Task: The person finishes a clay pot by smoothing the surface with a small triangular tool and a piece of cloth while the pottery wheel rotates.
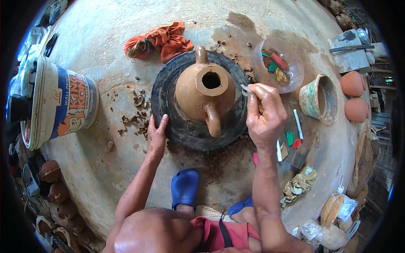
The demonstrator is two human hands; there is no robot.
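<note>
A brown clay pot with a round dark opening, one short upright handle and one curved handle stands on a round black potter's wheel. My left hand rests at the wheel's left rim, thumb and finger apart, holding nothing. To the right of the pot, my right hand is closed in a pinch on a small pale tool. The tool's tip points toward the pot with a gap between them; most of the tool is hidden by my fingers, and its exact kind cannot be made out.
A clear plastic bowl of coloured scraps and a green-streaked pot stand right. An orange cloth lies behind the wheel; clay shavings are scattered around. A large white paint bucket is left. Small reddish pots line the right edge.
</note>
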